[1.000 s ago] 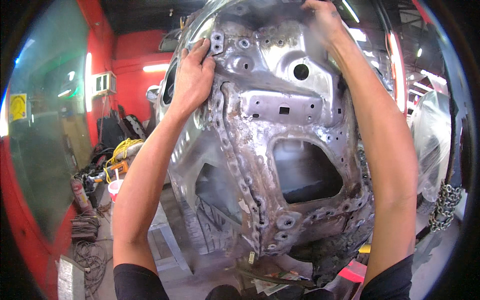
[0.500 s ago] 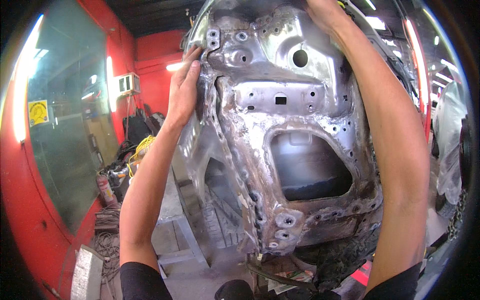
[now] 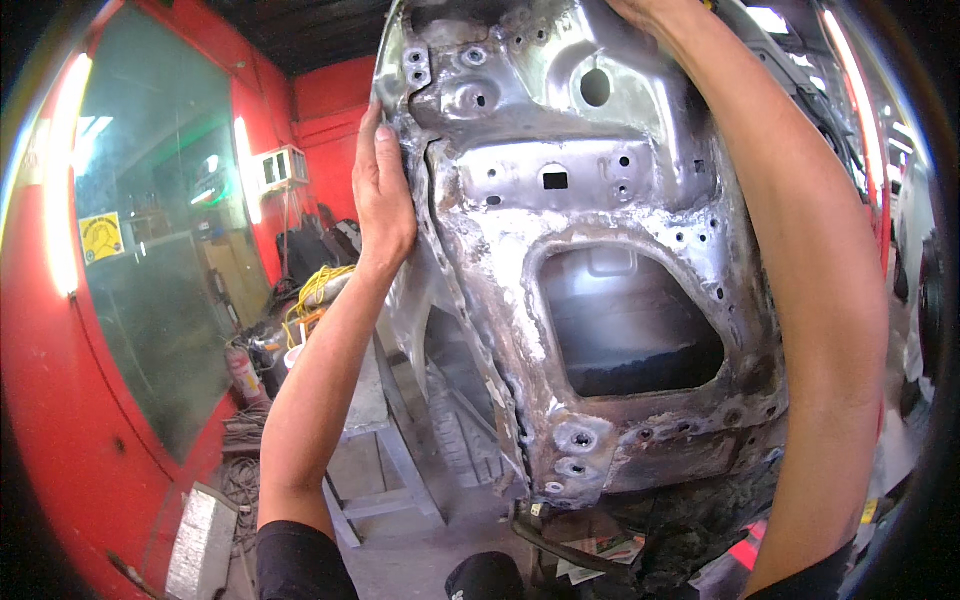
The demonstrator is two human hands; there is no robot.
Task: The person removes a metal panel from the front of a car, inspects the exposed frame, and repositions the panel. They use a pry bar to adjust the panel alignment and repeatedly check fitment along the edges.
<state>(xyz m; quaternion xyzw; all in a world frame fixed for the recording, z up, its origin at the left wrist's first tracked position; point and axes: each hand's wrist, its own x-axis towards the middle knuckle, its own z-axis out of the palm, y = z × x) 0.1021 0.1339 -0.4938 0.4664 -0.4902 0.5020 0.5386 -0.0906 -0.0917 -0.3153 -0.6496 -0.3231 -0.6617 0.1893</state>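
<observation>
Though stained, metal panel (image 3: 595, 228) above grey floor (image 3: 405, 560), red walls (image 3: 75, 430)

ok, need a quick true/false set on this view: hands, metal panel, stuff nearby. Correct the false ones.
1. The left hand is at the left edge of the metal panel. True.
2. The right hand is fully in view. False: the right hand is partly cut off by the picture's top edge.
3. The panel is evenly painted red. False: it is mostly grey metal with brown patches.
4. Yellow cable lies left of the panel. True.
5. A fire extinguisher stands right of the panel. False: the fire extinguisher is on the left.
</observation>
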